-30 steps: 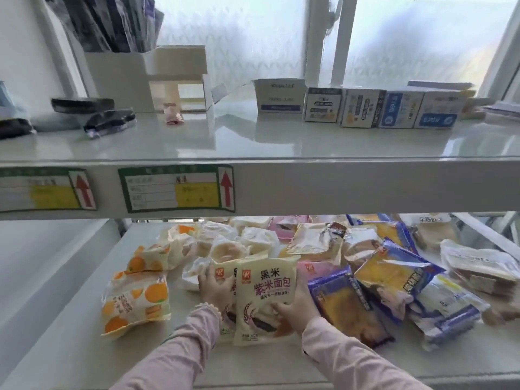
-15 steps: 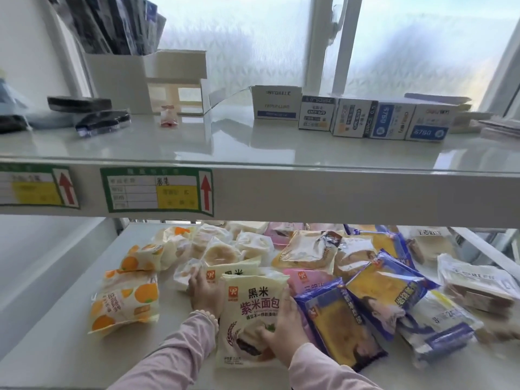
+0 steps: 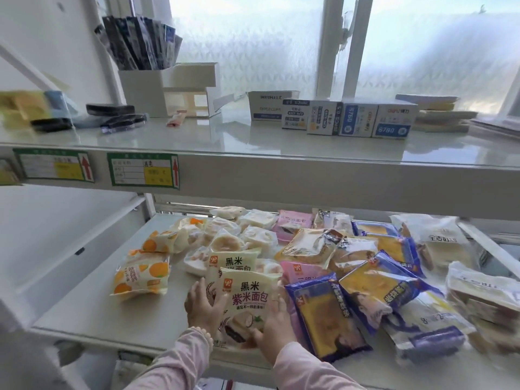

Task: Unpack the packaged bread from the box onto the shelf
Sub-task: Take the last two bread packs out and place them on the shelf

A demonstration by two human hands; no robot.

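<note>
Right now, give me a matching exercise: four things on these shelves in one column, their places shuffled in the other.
1 front white packet
2 large orange-print packet
3 nearest blue-and-yellow packet
4 small boxes

A upper shelf
B between left hand and right hand
C lower shelf, left end
D just right of the right hand

Pairs: 1-B, 2-C, 3-D, 4-A

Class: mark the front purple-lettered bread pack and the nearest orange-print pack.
purple-lettered bread pack (image 3: 249, 298), head view, its printed front face.
orange-print pack (image 3: 142, 274), head view, middle of its wrapper.
</note>
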